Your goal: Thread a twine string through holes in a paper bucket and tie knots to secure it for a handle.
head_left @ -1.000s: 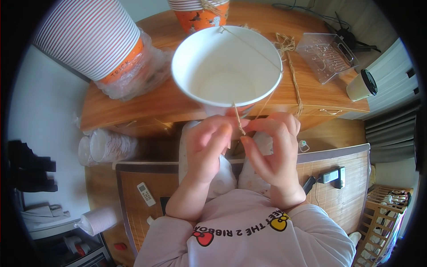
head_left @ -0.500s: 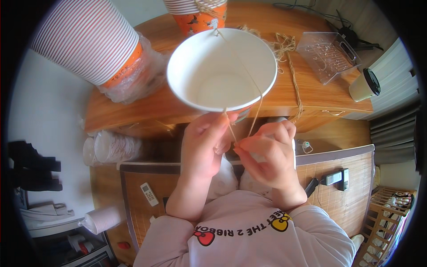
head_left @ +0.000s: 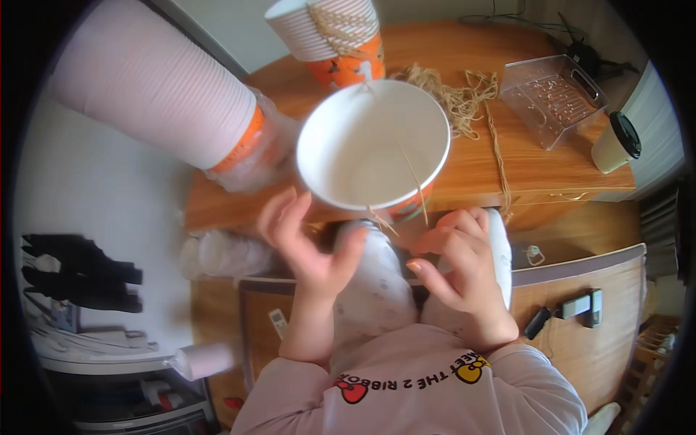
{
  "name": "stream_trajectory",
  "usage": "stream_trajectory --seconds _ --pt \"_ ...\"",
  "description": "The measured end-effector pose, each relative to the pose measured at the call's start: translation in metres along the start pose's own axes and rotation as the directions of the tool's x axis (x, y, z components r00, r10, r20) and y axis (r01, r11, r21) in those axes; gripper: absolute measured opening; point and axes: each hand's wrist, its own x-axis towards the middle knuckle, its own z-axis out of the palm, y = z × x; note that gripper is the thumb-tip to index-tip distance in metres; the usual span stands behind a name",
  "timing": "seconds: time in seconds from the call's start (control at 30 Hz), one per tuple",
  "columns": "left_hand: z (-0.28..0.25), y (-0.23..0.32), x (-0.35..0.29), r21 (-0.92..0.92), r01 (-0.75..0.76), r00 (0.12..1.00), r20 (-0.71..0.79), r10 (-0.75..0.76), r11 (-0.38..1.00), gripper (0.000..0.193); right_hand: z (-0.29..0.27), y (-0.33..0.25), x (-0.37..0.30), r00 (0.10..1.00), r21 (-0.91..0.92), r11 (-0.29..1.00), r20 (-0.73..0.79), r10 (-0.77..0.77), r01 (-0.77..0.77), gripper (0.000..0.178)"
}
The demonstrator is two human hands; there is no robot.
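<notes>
A large paper bucket, white inside with a printed orange outside, stands tilted at the table's near edge, its mouth towards me. A short tan twine end sticks out at its near rim, and a loose twine length crosses the right side of the mouth. My left hand is raised just below the near rim on the left, fingers spread and nothing in them. To the right of the twine, my right hand has its thumb apart from loosely curled fingers; nothing shows in its grasp.
A tall stack of buckets in plastic wrap leans at the left. Behind stands another stack with twine on it. A twine heap, a clear plastic bin and a lidded cup occupy the table's right side.
Both hands have let go of the twine and moved apart, the left opening its fingers. The twine hangs loose at the near rim. The view has shifted slightly.
</notes>
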Motion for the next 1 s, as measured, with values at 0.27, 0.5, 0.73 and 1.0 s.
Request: stream_trajectory --seconds 0.27,0.5,0.73,1.0 --pt "0.011 0.0 0.031 -0.01 -0.249 0.905 0.355 0.236 0.968 0.031 -0.003 0.007 0.008 0.984 0.061 0.984 0.07 0.163 -0.167 0.02" --pt "-0.046 0.013 0.04 0.018 -0.565 0.676 0.584 0.45 0.825 0.016 -0.041 0.015 0.008 0.94 -0.026 0.94 -0.016 0.34 -0.34 0.053" --pt "-0.085 0.043 0.066 -0.303 -0.634 0.275 0.772 0.573 0.711 0.014 -0.04 0.039 0.0 0.936 0.571 0.763 0.029 0.35 -0.303 0.07" --pt "-0.083 0.033 0.07 -0.307 -0.67 0.327 0.696 0.64 0.676 0.015 -0.017 0.062 0.005 0.898 0.731 0.588 0.076 0.434 -0.346 0.037"
